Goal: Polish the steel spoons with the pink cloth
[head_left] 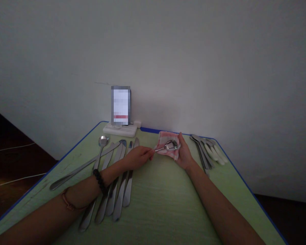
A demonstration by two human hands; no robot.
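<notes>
My left hand [140,157] is closed round the handle of a shiny metal spoon [171,145], whose bowl points right. Behind the bowl lies a small pink and white checked cloth [165,136], held along its right side by my right hand [184,152]. The right thumb is up at the cloth's edge, and its other fingers are mostly hidden behind the cloth. Under and beside my left forearm several metal knives [120,200] lie side by side. A long-handled spoon [103,141] rests among them, its bowl toward the wall.
A lit phone [120,105], its screen blurred, stands on a white stand [119,130] at the table's back left. Several spoons and white-handled utensils [214,153] lie at the right. The green table [165,204] has a blue edge and meets a pale wall [193,68].
</notes>
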